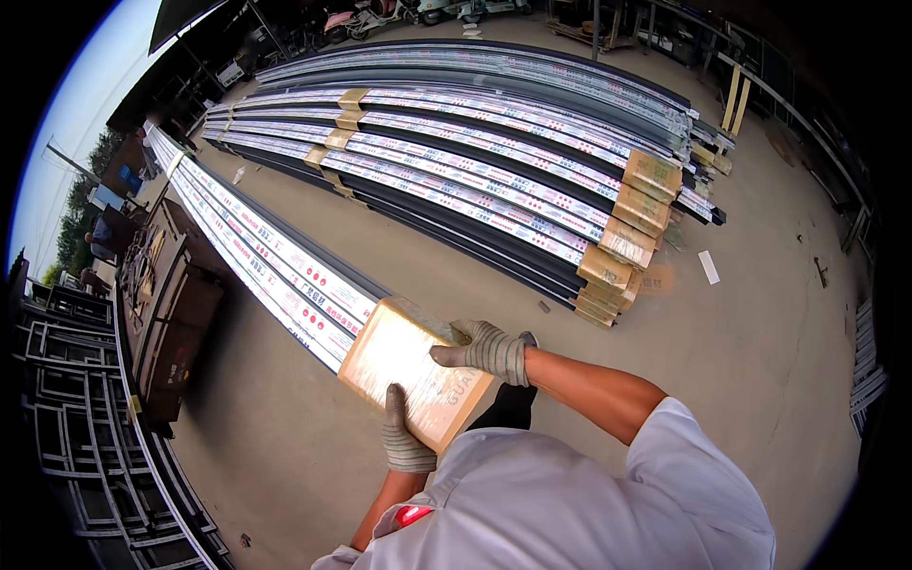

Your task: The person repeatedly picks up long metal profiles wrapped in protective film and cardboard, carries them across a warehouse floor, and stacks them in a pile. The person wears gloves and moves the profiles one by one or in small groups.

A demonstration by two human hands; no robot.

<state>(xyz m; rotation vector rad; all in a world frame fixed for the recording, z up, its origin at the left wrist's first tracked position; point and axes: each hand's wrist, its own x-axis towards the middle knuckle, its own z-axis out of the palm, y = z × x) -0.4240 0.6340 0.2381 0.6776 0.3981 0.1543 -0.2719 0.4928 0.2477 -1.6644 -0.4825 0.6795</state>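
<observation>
A long bundle of profiles (271, 255), covered in white printed film, runs from my body toward the far left. Brown cardboard under clear wrap (404, 356) encloses its near end. My left hand (407, 439), in a grey striped glove, grips the lower left side of this wrapped end, thumb on top. On the opposite side, my right hand (489, 351) wears a matching glove and clasps the edge, its thumb also lying over the top. The fingers beneath the bundle are hidden.
To the right of my bundle lies a stack of similar long bundles (456, 157) with cardboard-wrapped ends (627, 237). A rusty metal bin (176, 313) and dark metal frames (85, 418) stand at left. A white strip (710, 267) lies on the concrete floor (741, 351). Scooters (380, 17) are parked behind.
</observation>
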